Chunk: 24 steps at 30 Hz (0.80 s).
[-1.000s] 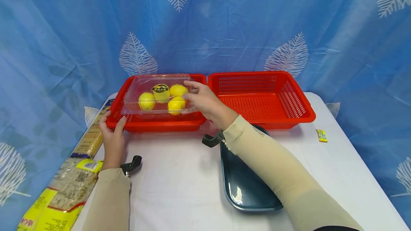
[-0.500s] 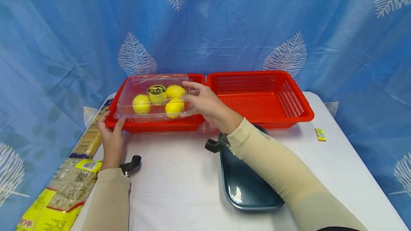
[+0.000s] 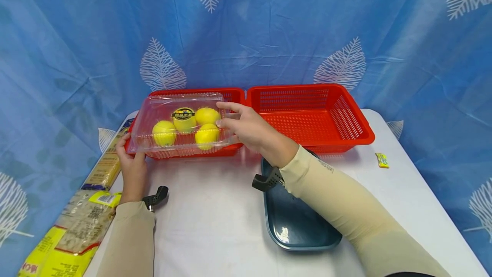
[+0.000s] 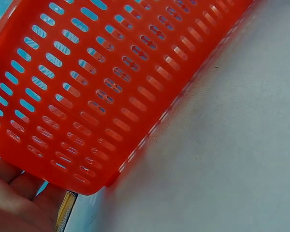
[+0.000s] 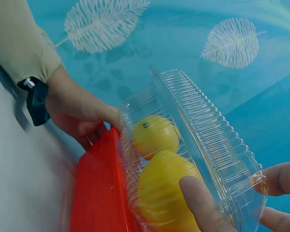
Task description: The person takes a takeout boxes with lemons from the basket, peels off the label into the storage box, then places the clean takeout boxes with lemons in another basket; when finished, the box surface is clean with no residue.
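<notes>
A clear plastic fruit box [image 3: 150, 116] with several round yellow fruits [image 3: 164, 133] inside hangs tilted over the left red basket [image 3: 226, 152]. At the box's right end, my right hand [image 3: 255, 129] pinches it between thumb and fingers; the right wrist view shows the thumb [image 5: 203, 203] on the near side and fingers [image 5: 282, 179] on the far side. My left hand [image 3: 132, 168] grips the left basket's near left corner, its fingertips partly hidden behind the basket. A black label with writing sits on the box lid.
Another red basket [image 3: 307, 142] stands to the right. A dark tray [image 3: 300, 221] lies partly under my right forearm. Two long packets, one golden [image 3: 105, 168] and one yellow and clear [image 3: 73, 234], line the table's left edge. A small yellow packet [image 3: 382, 160] lies far right.
The fruit box has come left and nearer to me, its left end now over the basket's left rim. My right hand has moved slightly nearer with it; the left hand stays at the corner.
</notes>
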Tool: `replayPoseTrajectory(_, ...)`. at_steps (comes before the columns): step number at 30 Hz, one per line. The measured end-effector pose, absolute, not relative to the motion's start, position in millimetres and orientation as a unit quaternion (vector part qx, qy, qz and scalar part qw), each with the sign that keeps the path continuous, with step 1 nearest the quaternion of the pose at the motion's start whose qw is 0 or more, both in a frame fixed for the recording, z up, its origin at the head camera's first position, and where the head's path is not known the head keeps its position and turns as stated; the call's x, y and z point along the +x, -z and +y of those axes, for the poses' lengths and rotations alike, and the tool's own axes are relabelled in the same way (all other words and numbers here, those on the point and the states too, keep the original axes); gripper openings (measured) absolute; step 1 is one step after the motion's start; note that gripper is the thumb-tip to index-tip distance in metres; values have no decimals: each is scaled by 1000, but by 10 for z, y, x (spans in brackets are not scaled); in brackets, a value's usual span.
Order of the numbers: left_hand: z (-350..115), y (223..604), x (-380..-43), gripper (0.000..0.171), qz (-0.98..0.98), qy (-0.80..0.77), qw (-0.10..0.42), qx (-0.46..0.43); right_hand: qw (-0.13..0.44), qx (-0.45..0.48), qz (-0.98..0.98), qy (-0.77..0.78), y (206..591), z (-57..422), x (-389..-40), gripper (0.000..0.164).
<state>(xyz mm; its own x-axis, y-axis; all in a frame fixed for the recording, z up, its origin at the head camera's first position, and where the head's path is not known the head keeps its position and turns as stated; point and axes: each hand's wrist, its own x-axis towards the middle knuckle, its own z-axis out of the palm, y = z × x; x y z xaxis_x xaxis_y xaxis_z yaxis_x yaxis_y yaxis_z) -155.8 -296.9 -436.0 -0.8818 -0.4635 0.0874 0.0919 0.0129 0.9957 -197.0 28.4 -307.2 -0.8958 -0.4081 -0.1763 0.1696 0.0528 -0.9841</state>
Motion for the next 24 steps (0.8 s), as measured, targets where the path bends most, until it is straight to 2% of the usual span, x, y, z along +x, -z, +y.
replayPoseTrajectory(13, -3007, 4363, -1585, 73, -716, 651, 194, 160, 215, -107, 704, 669, 3036, 410, -1786, 58)
replayPoseTrajectory(24, -2993, 4423, -1526, 70, -704, 667, 228, 82, 223, -100, 712, 659, 3104, 529, -1592, 56)
